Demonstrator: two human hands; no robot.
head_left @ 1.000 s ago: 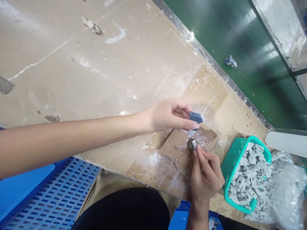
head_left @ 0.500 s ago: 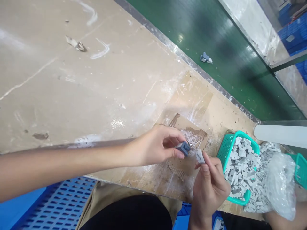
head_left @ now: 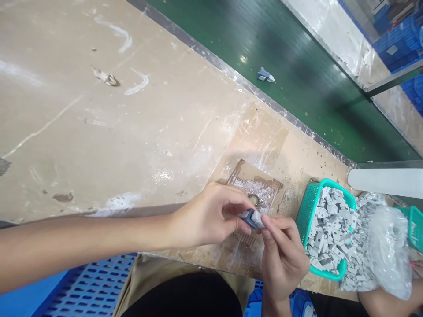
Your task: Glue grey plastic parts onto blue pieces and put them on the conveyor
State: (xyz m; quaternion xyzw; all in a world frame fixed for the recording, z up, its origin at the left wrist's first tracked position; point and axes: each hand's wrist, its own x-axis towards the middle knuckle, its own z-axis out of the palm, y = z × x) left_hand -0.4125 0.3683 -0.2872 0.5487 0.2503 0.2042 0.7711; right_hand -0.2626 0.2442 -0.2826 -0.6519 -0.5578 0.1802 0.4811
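Observation:
Between thumb and fingers, my left hand (head_left: pixel 218 213) pinches a small dark blue-grey plastic part (head_left: pixel 247 216). Facing it, my right hand (head_left: pixel 284 246) is closed on a small light grey plastic piece (head_left: pixel 257 219), whose end meets the blue-grey part and seems to sit partly in its opening. Under the hands lies a stained cardboard piece (head_left: pixel 274 185) with a small round object (head_left: pixel 254 200) on it. To the right of my right hand stands a green basket (head_left: pixel 307 211) full of light grey pieces (head_left: pixel 330 233).
A clear plastic bag (head_left: pixel 386 246) and more loose grey pieces (head_left: pixel 357 264) lie right of the basket, near another person's arm (head_left: pixel 383 304). A joined blue-and-grey part (head_left: pixel 264 75) rests on the green belt (head_left: pixel 307 79). A white tube (head_left: pixel 383 180) borders the bench.
My hands have come together, bringing the grey piece against the blue-grey part. The part on the green belt appears further left. The round object on the cardboard now shows.

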